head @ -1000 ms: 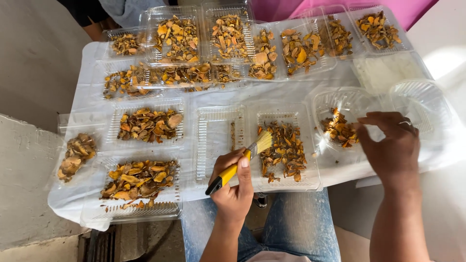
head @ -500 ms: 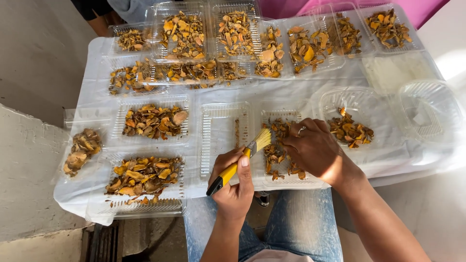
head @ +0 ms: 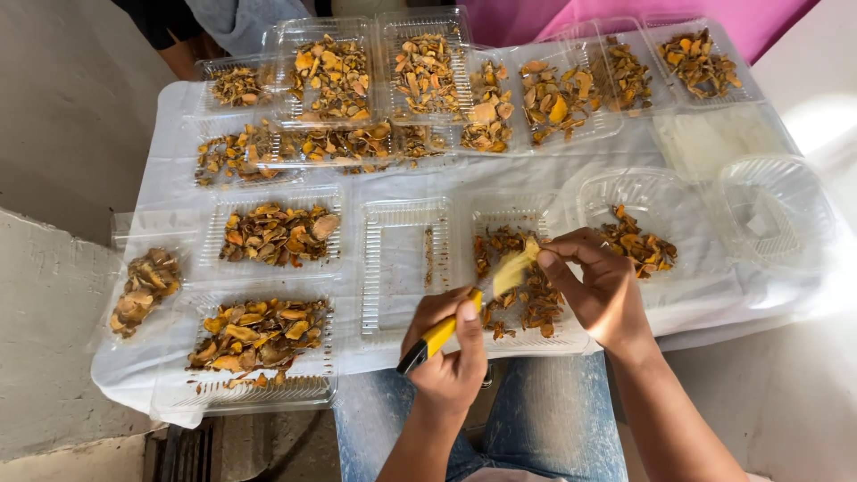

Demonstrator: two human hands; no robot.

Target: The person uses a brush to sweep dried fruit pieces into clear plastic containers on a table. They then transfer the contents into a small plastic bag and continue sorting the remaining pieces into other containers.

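- My left hand (head: 451, 357), low in the centre of the frame, is wrapped tight around the yellow knife (head: 437, 335); its blade points up and right, as in both earlier views.
- My right hand (head: 594, 286) has come in from the right-hand tub (head: 643, 192), where it was a second ago, and now pinches a pale slice (head: 513, 270) against the blade tip.
- That slice hangs just above the middle tray (head: 522, 335), over the orange-brown pieces (head: 536, 308) lying in it.
- From this I judge that a fresh piece has been fetched and cutting is starting.
- The tray (head: 402, 268) left of it is nearly bare.
- Filled trays (head: 268, 234) line the left and top on the white cloth (head: 178, 134).
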